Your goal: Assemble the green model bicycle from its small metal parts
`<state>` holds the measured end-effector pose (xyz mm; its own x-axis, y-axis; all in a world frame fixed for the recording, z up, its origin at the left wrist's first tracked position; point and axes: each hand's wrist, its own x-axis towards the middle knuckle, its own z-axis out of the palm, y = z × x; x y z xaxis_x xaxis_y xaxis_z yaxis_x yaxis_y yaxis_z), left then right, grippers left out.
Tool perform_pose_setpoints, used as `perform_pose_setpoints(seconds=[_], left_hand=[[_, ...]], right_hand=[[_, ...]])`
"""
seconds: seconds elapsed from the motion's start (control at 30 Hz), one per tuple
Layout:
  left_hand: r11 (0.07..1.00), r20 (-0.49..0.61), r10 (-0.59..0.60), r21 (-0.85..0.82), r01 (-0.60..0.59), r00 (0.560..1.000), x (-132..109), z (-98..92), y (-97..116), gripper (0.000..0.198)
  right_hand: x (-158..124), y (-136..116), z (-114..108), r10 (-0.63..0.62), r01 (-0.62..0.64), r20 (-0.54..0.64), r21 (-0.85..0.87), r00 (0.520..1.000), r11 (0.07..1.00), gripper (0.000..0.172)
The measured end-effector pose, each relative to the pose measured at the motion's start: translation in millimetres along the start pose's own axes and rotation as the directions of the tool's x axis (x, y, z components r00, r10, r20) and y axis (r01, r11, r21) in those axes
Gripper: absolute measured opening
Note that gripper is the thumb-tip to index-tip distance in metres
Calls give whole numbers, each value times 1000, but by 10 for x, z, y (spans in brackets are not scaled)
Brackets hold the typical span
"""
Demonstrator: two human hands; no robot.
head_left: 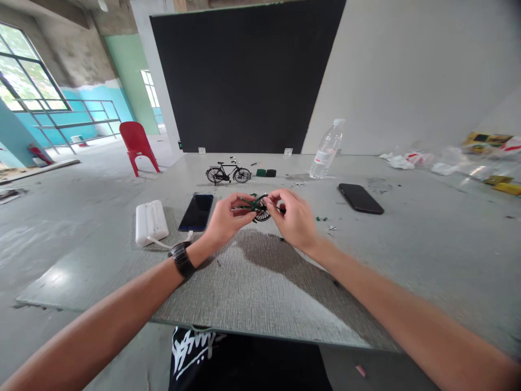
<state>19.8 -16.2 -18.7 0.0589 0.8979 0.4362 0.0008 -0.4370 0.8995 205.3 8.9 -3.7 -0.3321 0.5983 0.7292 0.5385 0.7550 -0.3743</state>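
Note:
Between my two hands, just above the table, is a partly built miniature bicycle (262, 208) with a green frame and a black spoked wheel. My left hand (230, 217) pinches the green frame from the left. From the right, my right hand (293, 216) has its thumb and fingers closed at the wheel's upper edge; a thin dark piece shows beside the fingers. Small green parts (321, 219) and tiny silver parts (332, 228) lie right of my right hand. Beyond my hands stands a black model bicycle (228, 171), upright, with a green block (261, 172) and a black block (271, 173) beside it.
Left of my hands lie a dark phone (196, 212) and a white power bank (151, 222) with a cable. A black phone (360, 198) lies to the right, and a clear water bottle (326, 149) stands behind. Plastic packaging (451, 160) is heaped at the far right of the table (228, 298).

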Motion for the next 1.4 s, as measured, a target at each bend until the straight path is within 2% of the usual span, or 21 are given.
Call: perform_pose_setpoints(seconds=[0.1,0.23,0.4,0.6,0.7,0.87,1.0,1.1,1.27,1.4], left_hand=[[999,20,-31,-12,31,999,-8,8,38,35],[997,71,-59,-51,63,996,-15,24,86,31],[994,84,-83,-57,88,993,-14,24,99,31],[999,40,-43,-10,44,998,-9,35,103,26],[999,-10,-30,10,31,999,1,25,100,26],[989,-91,-84,-127,72,992,27,-12,83,30],[949,-111,-156,-291,118,982,35,-38,92,35],[927,-109,-183,-351,135,977,36,-53,101,37],[927,-108,-182,-350,134,977,38,-61,115,41],[936,-91,-177,-322,140,980,36,-52,120,39]], right_hand=[[-8,5,-10,25,-26,16,30,1000,999,14],[-17,-4,-19,-16,13,73,48,997,999,13],[-16,1,-12,-23,19,122,35,992,999,15],[13,7,-39,27,-26,63,-16,998,1000,8],[39,31,-96,35,-34,78,-16,996,999,14],[98,139,-203,-140,154,171,-74,975,985,22],[118,227,-242,-169,192,169,-131,971,973,23],[113,262,-242,-170,194,164,-145,972,970,20],[103,237,-216,-166,186,212,-75,963,980,25],[94,139,-206,-179,169,277,59,944,984,23]])
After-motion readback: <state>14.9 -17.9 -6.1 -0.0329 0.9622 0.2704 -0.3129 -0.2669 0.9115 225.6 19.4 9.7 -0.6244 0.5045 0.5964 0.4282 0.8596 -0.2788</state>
